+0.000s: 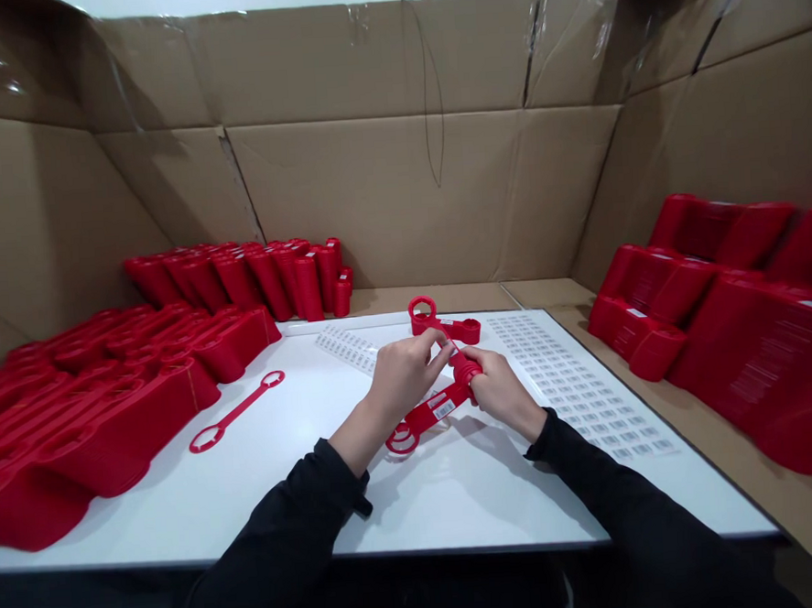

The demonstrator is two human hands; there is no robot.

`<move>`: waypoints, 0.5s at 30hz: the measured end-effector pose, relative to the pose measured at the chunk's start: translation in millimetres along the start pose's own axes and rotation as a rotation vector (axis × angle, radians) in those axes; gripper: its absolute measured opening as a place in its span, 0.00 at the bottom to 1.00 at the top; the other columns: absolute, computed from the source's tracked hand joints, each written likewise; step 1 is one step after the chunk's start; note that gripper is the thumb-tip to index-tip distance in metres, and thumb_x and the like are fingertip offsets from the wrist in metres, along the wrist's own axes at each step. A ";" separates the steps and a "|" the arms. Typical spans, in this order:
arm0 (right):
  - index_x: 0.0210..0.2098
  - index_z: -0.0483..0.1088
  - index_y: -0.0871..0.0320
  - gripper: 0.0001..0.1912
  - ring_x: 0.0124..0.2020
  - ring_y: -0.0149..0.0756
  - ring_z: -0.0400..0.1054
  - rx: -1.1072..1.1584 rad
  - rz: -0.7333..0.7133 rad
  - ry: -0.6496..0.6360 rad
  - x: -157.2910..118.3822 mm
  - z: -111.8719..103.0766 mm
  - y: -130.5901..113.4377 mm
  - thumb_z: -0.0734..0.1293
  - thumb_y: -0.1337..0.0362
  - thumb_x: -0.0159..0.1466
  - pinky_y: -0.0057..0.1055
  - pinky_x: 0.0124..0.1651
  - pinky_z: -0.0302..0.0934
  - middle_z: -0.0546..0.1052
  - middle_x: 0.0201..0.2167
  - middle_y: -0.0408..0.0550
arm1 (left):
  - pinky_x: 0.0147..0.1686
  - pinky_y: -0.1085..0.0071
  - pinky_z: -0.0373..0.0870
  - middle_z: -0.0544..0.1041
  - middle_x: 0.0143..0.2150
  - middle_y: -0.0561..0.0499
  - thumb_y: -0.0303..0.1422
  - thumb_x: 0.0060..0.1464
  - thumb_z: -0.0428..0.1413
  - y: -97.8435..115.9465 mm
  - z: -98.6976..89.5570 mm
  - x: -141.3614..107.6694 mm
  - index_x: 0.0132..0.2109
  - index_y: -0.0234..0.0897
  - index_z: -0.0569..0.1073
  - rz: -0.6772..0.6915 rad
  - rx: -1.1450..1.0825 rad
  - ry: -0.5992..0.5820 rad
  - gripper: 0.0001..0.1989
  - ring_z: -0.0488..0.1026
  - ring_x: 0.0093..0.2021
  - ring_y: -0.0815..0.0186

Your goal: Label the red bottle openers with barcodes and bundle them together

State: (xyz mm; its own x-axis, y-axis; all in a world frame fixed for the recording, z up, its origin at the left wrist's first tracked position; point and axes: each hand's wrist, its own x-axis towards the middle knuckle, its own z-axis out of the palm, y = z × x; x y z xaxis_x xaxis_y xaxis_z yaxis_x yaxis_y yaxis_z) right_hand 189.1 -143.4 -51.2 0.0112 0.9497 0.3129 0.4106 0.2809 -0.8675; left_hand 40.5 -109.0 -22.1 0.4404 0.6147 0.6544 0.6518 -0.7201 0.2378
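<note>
A short stack of red ring-ended pieces [430,414] slants over the middle of the white board, a barcode label on its side. Around its upper right end my right hand [494,383] is closed. My left hand [410,373] is pinched at the same end, its fingertips on a thin red strip; exactly how they hold it is too small to tell. Just beyond the hands lies another small red stack [443,324] with a ring end. A single flat red piece [237,412] with a ring at each end lies to the left.
Sheets of barcode labels [568,381] lie on the white board [280,495] at right, another [348,347] behind my left hand. Red stacks [116,404] fill the left; more stand at back left [239,277] and right [760,356]. Cardboard walls [372,196] enclose the board.
</note>
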 end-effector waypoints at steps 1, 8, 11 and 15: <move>0.24 0.62 0.57 0.09 0.18 0.30 0.58 0.015 -0.005 -0.005 -0.3 0.0 -1.0 0.54 0.73 0.51 0.26 0.24 0.51 0.64 0.15 0.38 | 0.25 0.74 0.54 0.70 0.22 0.54 0.38 0.58 0.49 0.2 0.1 -0.8 0.37 0.36 0.72 0.026 0.032 0.012 0.11 0.65 0.22 0.69; 0.22 0.59 0.57 0.08 0.18 0.29 0.58 0.041 -0.051 -0.019 -1.1 3.8 -1.0 0.53 0.75 0.48 0.25 0.22 0.50 0.63 0.16 0.37 | 0.25 0.75 0.58 0.73 0.28 0.53 0.38 0.56 0.52 -0.4 -0.2 -0.4 0.51 0.37 0.67 -0.029 0.185 0.106 0.17 0.72 0.27 0.67; 0.22 0.59 0.57 0.08 0.18 0.28 0.58 0.044 -0.062 -0.038 -0.7 7.1 0.6 0.53 0.75 0.48 0.24 0.22 0.49 0.63 0.16 0.37 | 0.25 0.75 0.59 0.73 0.26 0.54 0.39 0.58 0.50 -5.0 -0.9 1.7 0.55 0.38 0.64 -0.115 0.209 0.123 0.19 0.72 0.26 0.67; 0.23 0.61 0.57 0.09 0.17 0.28 0.58 0.069 -0.065 -0.025 -1.3 8.2 1.6 0.53 0.75 0.48 0.24 0.21 0.50 0.64 0.17 0.38 | 0.26 0.75 0.61 0.74 0.30 0.52 0.44 0.58 0.50 -3.2 -0.8 -0.2 0.56 0.39 0.62 -0.128 0.211 0.101 0.22 0.73 0.29 0.65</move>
State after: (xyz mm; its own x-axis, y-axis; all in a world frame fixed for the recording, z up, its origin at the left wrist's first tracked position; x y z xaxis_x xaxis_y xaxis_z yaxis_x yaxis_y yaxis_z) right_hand 182.3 -143.0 -56.2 -0.0367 0.9323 0.3599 0.3455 0.3498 -0.8708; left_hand 37.9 -107.1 -22.4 0.2888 0.6535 0.6996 0.8174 -0.5488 0.1752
